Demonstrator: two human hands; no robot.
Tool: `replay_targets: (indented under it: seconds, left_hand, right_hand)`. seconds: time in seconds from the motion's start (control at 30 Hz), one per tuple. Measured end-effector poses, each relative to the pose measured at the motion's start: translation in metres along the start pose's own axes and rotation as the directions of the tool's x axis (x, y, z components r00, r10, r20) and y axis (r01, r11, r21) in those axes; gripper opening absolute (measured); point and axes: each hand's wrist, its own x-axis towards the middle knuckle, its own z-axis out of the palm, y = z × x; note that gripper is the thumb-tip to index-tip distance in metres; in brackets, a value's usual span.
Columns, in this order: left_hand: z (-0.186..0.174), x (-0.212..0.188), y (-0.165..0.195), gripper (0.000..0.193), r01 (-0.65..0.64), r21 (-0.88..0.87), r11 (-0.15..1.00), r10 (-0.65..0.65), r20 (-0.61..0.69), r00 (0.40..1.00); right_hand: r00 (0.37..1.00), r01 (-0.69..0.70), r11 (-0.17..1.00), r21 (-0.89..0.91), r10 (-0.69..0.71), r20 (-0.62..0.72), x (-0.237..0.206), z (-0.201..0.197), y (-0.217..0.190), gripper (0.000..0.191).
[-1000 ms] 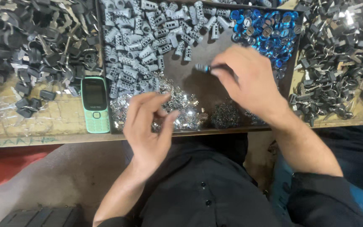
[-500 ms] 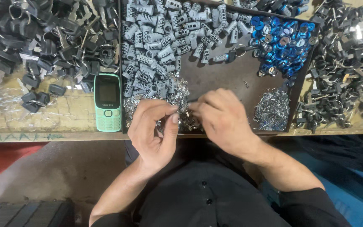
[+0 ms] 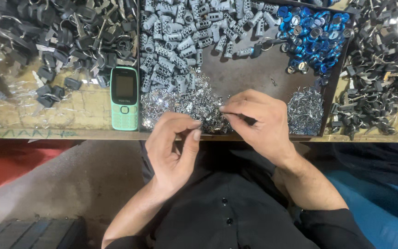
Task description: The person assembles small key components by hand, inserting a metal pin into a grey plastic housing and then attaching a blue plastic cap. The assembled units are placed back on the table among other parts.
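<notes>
My left hand [image 3: 173, 150] hovers at the table's front edge with its fingers curled in a pinch; what sits between the fingertips is too small to tell. My right hand [image 3: 256, 124] is beside it, thumb and forefinger pinched over a heap of small shiny metal bits [image 3: 187, 103] in a dark tray [image 3: 249, 74]. Both hands nearly touch above the tray's front rim. A second pile of thin metal pins [image 3: 305, 110] lies just right of my right hand.
Grey ribbed cylinders [image 3: 185, 32] fill the tray's back left, blue rings [image 3: 312, 37] its back right. A mint green push-button phone [image 3: 124, 97] lies left of the tray. Black clips and keys [image 3: 47, 41] cover the left table, more black parts [image 3: 383, 60] the right.
My right hand came back from the tray's far side to the shiny heap and met my left hand at the front edge. The view shifted slightly.
</notes>
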Motion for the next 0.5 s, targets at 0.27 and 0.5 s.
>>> replay_targets:
  seconds: [0.27,0.5]
  left_hand:
    - [0.018,-0.014,0.008,0.011,0.143,-0.108,0.984,-0.130,0.116,0.985]
    - [0.028,-0.013,-0.002,0.013,0.546,-0.502,0.671,-0.394,0.383,0.836]
  right_hand:
    - [0.991,0.131,0.970,0.207,-0.131,-0.015,-0.030,-0.012,-0.012,0.016]
    - [0.999,0.016,0.899,0.437,0.002,-0.041,-0.047,-0.014,-0.002,0.024]
